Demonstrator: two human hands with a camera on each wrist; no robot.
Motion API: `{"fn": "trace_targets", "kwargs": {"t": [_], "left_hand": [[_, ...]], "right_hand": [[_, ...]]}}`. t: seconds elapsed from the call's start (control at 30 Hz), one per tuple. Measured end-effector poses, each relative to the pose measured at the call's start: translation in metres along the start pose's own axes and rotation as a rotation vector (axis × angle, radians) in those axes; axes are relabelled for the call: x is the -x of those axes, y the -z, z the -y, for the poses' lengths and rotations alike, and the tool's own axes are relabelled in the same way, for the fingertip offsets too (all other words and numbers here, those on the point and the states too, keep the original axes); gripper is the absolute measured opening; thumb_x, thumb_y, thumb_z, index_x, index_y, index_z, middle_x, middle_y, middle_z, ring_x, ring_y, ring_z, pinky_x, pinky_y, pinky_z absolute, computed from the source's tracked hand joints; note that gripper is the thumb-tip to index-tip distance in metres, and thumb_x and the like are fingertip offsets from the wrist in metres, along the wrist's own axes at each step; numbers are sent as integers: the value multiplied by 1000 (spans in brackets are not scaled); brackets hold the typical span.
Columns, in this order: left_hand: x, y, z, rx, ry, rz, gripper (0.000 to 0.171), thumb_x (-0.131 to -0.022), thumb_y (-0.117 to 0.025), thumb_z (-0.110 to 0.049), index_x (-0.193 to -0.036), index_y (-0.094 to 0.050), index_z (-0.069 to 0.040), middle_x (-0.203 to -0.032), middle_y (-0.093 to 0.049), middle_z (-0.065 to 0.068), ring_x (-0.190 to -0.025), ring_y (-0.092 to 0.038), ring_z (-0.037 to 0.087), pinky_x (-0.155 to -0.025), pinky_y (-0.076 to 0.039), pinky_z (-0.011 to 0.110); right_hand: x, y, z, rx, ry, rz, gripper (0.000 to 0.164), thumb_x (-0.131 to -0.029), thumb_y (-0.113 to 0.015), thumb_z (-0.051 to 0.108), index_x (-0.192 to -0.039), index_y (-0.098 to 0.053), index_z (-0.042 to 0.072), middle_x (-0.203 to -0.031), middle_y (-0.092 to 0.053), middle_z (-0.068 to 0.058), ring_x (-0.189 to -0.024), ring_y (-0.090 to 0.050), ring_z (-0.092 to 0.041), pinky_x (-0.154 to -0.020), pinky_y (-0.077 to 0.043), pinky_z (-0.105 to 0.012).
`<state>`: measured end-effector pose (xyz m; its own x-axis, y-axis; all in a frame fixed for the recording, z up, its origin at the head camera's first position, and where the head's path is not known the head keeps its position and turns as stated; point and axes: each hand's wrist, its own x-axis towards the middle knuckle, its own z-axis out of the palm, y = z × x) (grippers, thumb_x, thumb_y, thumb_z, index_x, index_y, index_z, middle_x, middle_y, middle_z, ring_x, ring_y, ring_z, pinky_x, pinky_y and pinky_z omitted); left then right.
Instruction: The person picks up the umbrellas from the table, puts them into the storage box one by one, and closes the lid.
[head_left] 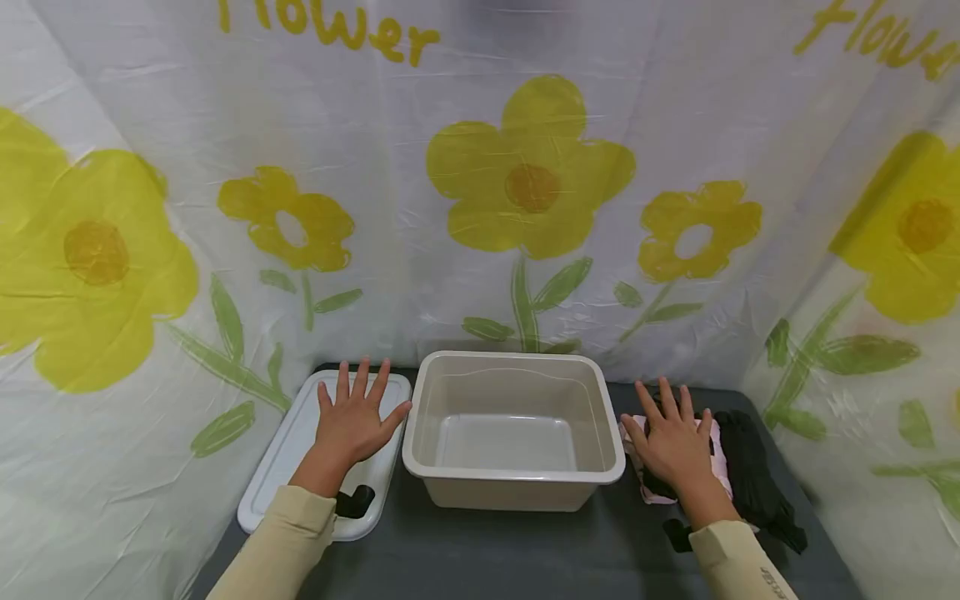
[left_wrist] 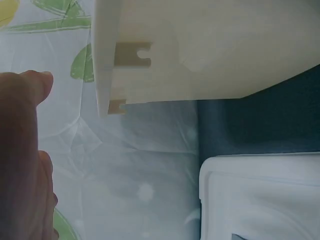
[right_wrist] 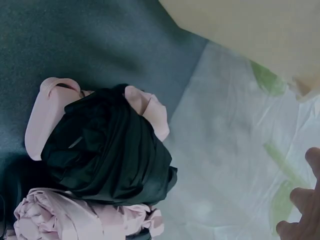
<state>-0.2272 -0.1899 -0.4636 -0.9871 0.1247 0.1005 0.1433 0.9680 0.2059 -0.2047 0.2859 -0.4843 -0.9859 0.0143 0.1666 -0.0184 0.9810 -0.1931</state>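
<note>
My left hand (head_left: 352,429) hovers with spread fingers above a white plastic lid (head_left: 288,450) that lies left of a beige plastic bin (head_left: 510,494). In the left wrist view, the bin's outer wall (left_wrist: 225,50) is apart from the thumb. On the other side, my right hand (head_left: 675,446) is held with fingers spread over a pink and black fabric bundle (head_left: 722,467). A longer black bundle (head_left: 757,475) lies beside it. The right wrist view shows gathered black fabric (right_wrist: 110,150) with a pink looped handle (right_wrist: 47,120), like a folded umbrella, and a pink rolled bundle (right_wrist: 65,220). Neither hand holds anything.
The bin stands open in the middle of a dark grey table (head_left: 480,554). A white curtain (head_left: 397,292) with painted yellow flowers hangs behind the table and along both sides. Dark straps cross both wrists.
</note>
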Motion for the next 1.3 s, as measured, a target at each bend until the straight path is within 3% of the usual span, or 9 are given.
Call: {"fn": "trace_targets", "kwargs": {"t": [0.3,0.67,0.87,1.07,1.3], "left_hand": [[-1,-2,2,23,14,6,83,-92,-36,-67,-157,-12,-20,-163,-5,18,-147,5,47,-106,2,73],[2,-13,-5,110,7,-25,80,-95,-39,-60,-157,-12,-17,-161,-14,22,-146,-5,50,-104,-5,75],[2,-17,-9,113,-4,-41,79,-95,-43,-56,-157,-15,-15,-159,-19,22,-145,-11,50,-104,-9,76],[3,-24,-14,168,-14,-8,79,-96,-41,-55,-157,-13,-14,-160,-18,23,-145,-9,50,-104,-9,76],[7,-27,-21,244,-12,41,78,-97,-41,-54,-157,-14,-12,-159,-19,24,-145,-9,50,-103,-9,77]], "right_hand": [[-1,0,-1,9,10,16,77,-94,-34,66,-155,-22,21,-162,-10,-20,-145,-4,-51,-105,0,-75],[2,-8,-11,-2,-53,60,80,-92,-41,65,-154,-26,17,-158,-13,-27,-143,-8,-54,-105,-3,-75],[3,-18,-21,-12,-81,81,83,-90,-40,68,-154,-26,16,-158,-13,-28,-142,-9,-54,-104,-13,-76],[5,-27,-28,-40,-98,85,80,-91,-46,63,-152,-29,15,-156,-16,-28,-140,-12,-55,-98,-23,-77],[8,-34,-31,-27,-129,111,78,-90,-52,56,-150,-31,12,-155,-18,-29,-138,-18,-58,-96,-26,-77]]}}
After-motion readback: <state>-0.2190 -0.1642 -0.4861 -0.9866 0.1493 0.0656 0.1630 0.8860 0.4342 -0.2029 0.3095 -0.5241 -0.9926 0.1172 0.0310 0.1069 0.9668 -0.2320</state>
